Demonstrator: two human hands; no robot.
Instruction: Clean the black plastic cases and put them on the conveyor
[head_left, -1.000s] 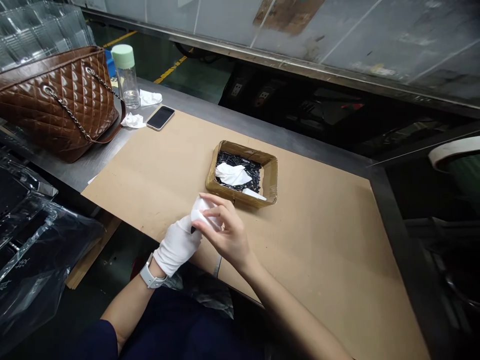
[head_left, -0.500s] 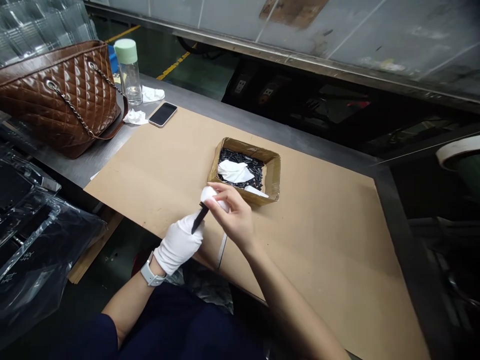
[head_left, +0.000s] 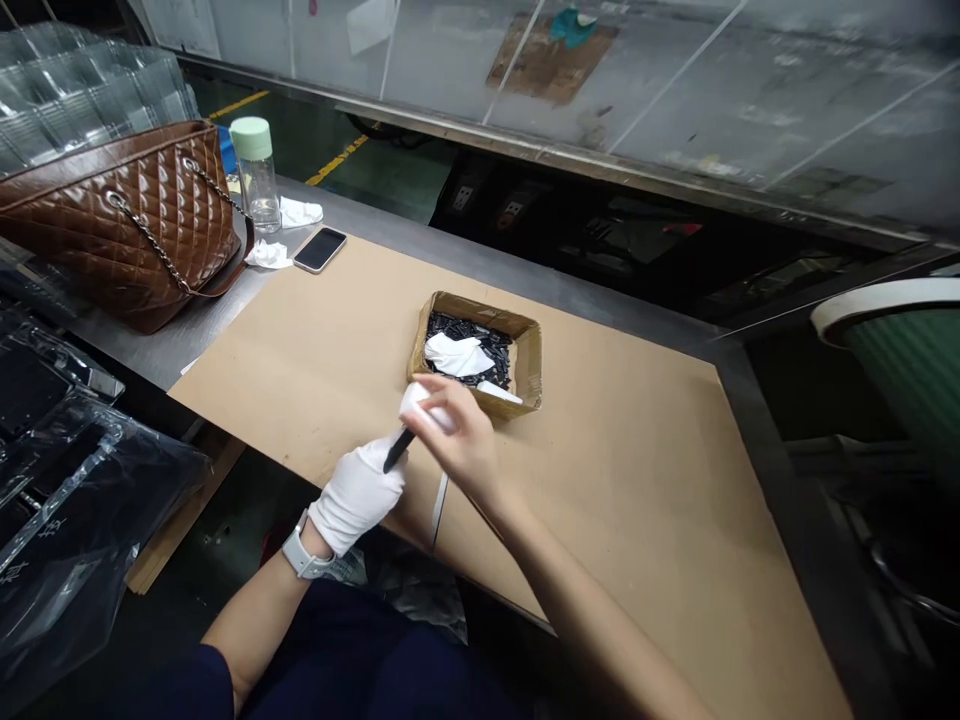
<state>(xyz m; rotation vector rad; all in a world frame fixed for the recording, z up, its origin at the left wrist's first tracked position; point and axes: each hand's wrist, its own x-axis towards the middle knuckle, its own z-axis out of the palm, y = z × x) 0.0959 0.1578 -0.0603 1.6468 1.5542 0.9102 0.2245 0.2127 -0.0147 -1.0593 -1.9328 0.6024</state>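
Note:
My left hand, in a white glove, is closed around a slim black strip that sticks up at a slant. Bare, my right hand pinches a folded white wipe against the strip's upper end. Just beyond the hands stands a small cardboard box full of small black pieces. A crumpled white cloth lies on those pieces, and a white item rests by the box's near wall.
A brown cardboard sheet covers the metal table. At the left are a phone, a green-capped bottle, crumpled tissues and a brown quilted handbag. Plastic-wrapped things stand at the lower left.
The view has tilted and shifted slightly, so the table sits lower in it. My right hand has moved a little along the strip with the wipe and is slightly blurred; my left keeps its hold.

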